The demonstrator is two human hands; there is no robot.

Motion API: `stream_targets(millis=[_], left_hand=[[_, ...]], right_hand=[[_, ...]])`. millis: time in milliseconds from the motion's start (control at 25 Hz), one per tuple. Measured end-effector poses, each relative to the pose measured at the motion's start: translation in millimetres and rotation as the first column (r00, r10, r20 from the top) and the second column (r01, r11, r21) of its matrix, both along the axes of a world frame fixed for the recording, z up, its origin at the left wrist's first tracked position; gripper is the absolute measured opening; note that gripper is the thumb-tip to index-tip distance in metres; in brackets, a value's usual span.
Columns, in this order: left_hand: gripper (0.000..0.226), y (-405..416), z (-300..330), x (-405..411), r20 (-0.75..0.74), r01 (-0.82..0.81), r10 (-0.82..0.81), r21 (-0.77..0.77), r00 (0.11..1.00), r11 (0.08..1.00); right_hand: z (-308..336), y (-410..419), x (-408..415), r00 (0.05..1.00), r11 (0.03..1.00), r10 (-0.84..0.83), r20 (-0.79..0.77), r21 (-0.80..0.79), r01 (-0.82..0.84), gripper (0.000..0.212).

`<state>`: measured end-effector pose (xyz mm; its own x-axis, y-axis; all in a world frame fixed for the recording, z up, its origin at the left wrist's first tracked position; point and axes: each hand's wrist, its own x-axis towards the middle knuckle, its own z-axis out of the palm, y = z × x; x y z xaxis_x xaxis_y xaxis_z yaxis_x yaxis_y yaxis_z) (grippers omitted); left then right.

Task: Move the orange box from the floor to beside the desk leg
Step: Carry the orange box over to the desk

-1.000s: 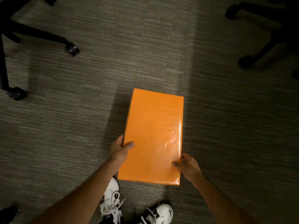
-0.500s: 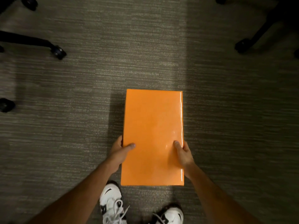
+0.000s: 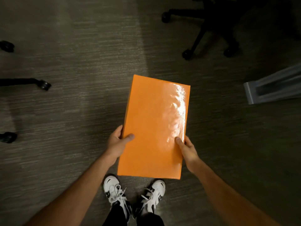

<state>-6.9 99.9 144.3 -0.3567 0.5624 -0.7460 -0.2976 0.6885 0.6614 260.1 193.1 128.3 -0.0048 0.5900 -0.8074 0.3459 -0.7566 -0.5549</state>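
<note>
I am carrying the box [image 3: 154, 126], now lifted off the floor, both hands [image 3: 116, 144] [image 3: 187, 150] clasping it, grey leg [image 3: 273, 86] newly in view

**Orange box in both hands, desk foot off to the right**

The orange box [image 3: 154, 128] is a flat, glossy rectangle, closed, its broad top face turned up to the camera with a bright glare streak along its right side. Its long axis runs away from the person, tilted slightly rightward. The left hand [image 3: 116, 143] and right hand [image 3: 187, 149] clasp its long edges near the close end, thumbs on top. A grey desk leg [image 3: 273, 86] lies well apart at right.
</note>
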Motion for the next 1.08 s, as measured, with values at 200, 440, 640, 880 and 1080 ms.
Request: stream_targets(millis=[200,440,640,880,1080], left_hand=[[0.042,25.0,119.7,36.9,-0.016,0.116,-0.115,0.008,0.993,0.993],[0.034,57.5,211.5,68.4,0.067,0.219,-0.221,0.032,0.973,0.975],[0.043,94.2,236.3,88.1,0.074,0.464,-0.465,0.035,0.882,0.885],[0.069,139.4,268.7,136.3,0.024,0.71,-0.712,0.043,0.702,0.703],[0.073,177.4,252.6,192.3,0.03,0.778,-0.777,0.012,0.628,0.629]], right_hand=[[127.6,1.2,45.8,0.997,0.996,-0.08,-0.023,0.024,0.081,0.04],[227.1,-19.0,87.8,0.962,0.962,-0.266,-0.066,0.052,0.27,0.046],[268.6,-52.2,110.8,0.887,0.89,-0.448,-0.114,0.042,0.455,0.058],[285.1,-82.7,138.5,0.8,0.797,-0.587,-0.124,0.083,0.598,0.059],[267.8,-66.8,183.2,0.746,0.745,-0.651,-0.139,0.075,0.663,0.056]])
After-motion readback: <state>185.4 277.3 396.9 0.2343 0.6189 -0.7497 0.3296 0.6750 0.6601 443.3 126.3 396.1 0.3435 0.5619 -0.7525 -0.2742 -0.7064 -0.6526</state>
